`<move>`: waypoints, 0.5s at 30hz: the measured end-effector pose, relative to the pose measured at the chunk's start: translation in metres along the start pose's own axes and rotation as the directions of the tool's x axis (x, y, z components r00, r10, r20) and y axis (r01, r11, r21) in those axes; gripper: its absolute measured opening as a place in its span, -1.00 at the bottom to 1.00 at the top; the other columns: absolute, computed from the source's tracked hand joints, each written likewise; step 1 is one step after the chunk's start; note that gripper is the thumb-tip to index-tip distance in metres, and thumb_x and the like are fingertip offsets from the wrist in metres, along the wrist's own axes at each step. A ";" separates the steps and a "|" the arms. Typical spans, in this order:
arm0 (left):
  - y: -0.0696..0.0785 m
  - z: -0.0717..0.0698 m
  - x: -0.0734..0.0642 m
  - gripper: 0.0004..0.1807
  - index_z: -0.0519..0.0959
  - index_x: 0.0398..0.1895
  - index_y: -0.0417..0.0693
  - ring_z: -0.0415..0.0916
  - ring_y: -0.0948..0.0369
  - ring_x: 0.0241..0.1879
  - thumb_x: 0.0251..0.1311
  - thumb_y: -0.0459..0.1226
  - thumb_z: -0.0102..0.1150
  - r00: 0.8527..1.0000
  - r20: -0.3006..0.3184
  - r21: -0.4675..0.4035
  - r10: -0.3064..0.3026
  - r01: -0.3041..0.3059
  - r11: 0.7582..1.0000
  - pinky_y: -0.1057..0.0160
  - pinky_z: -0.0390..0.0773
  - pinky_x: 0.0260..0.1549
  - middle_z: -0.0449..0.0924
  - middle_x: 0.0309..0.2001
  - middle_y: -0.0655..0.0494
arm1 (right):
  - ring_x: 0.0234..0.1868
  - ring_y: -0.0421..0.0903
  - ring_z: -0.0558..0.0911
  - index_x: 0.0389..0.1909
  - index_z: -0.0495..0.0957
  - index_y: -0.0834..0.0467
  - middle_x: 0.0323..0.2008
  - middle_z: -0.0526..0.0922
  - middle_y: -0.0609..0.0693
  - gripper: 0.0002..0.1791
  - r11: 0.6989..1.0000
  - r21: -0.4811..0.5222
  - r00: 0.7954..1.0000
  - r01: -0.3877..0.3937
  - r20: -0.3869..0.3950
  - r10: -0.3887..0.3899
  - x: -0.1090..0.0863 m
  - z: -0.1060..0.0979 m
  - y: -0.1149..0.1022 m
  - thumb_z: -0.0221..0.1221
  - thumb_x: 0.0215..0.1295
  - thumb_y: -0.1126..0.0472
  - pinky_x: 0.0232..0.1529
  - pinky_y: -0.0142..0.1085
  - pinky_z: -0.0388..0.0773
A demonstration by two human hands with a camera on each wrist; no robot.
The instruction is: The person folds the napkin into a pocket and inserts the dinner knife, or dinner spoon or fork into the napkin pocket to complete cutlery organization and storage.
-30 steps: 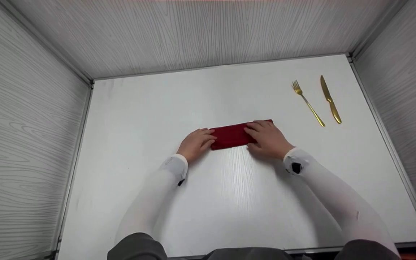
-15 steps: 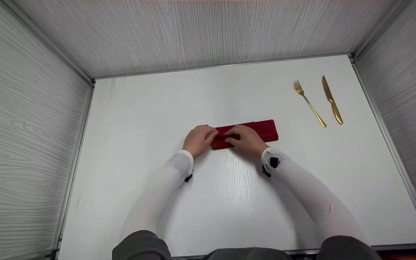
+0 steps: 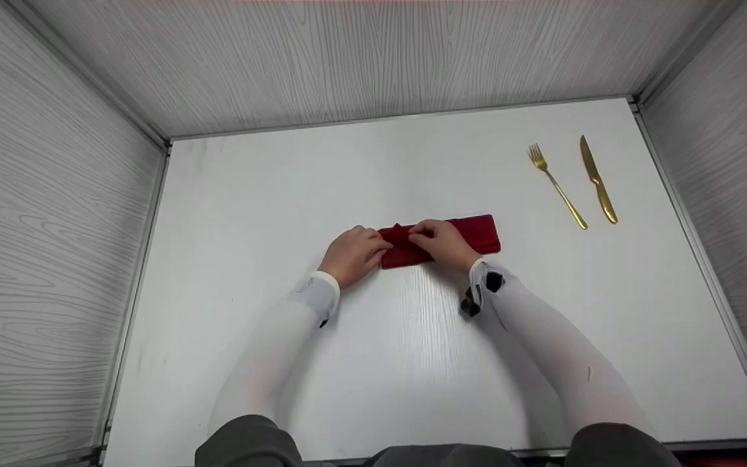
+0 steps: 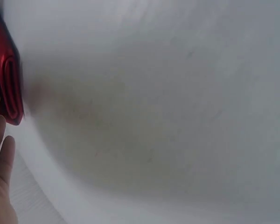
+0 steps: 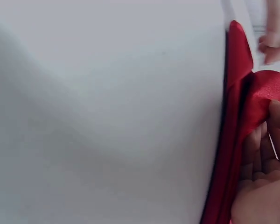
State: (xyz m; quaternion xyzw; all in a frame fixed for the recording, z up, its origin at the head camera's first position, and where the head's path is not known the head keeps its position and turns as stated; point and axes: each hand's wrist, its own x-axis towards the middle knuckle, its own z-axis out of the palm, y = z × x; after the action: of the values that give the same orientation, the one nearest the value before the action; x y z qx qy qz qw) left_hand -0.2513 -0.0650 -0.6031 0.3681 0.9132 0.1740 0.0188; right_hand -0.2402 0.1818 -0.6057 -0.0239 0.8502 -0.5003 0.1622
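A red folded napkin (image 3: 480, 233) lies as a long, flat strip on the white table, slightly slanted in the head view. My right hand (image 3: 445, 243) is left of its middle, pinching a top layer between thumb and fingers. The right wrist view shows that lifted flap (image 5: 263, 95) standing up from the strip. At the napkin's left end is my left hand (image 3: 353, 256), its fingertips touching the cloth. In the left wrist view the fingers (image 4: 4, 158) look fairly straight beside the layered end of the napkin (image 4: 10, 88); part of this hand is out of frame.
A gold fork (image 3: 558, 188) and a gold knife (image 3: 597, 181) lie side by side at the far right of the white table (image 3: 283, 188). Grey wood-grained panels (image 3: 373, 58) enclose the table at the back and both sides.
My right hand has moved left from the napkin's right end, and a flap of cloth is now lifted in its pinch. The left hand moved in, then drew slightly back left.
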 end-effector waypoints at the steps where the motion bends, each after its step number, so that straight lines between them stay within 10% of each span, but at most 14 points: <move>1: 0.000 0.002 0.000 -0.71 0.74 0.20 0.05 0.60 0.06 0.13 0.54 -0.20 0.19 1.000 0.020 0.020 0.003 -0.004 1.000 0.14 0.60 0.21 0.72 0.13 0.09 | 0.23 -0.01 0.58 0.16 0.66 0.17 0.19 0.68 0.10 -0.70 1.000 0.021 1.000 -0.007 0.003 0.007 0.000 0.000 -0.001 0.19 0.58 0.12 0.34 -0.12 0.50; 8: 0.002 0.008 0.006 -0.61 0.63 0.37 0.07 0.50 0.02 0.31 0.61 -0.12 0.09 0.996 0.086 0.141 -0.030 0.017 0.990 0.08 0.51 0.35 0.63 0.30 0.07 | 0.30 -0.01 0.55 0.23 0.64 0.16 0.24 0.66 0.10 -0.67 0.994 0.105 1.000 -0.011 -0.017 0.012 0.000 0.001 -0.002 0.20 0.57 0.16 0.39 -0.11 0.44; 15: 0.005 0.006 0.010 -0.71 0.71 0.20 0.03 0.52 0.02 0.23 0.60 -0.17 0.11 0.996 0.053 0.074 -0.071 0.067 0.995 0.09 0.55 0.28 0.61 0.21 0.02 | 0.36 0.00 0.54 0.28 0.64 0.13 0.29 0.65 0.08 -0.64 0.993 0.115 1.000 0.006 -0.013 -0.005 0.000 0.003 -0.002 0.21 0.58 0.13 0.45 -0.10 0.41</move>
State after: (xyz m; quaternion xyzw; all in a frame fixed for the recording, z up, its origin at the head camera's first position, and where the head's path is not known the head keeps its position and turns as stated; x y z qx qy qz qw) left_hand -0.2542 -0.0532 -0.6063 0.3414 0.9302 0.1300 0.0369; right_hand -0.2397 0.1783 -0.6056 -0.0139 0.8210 -0.5489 0.1565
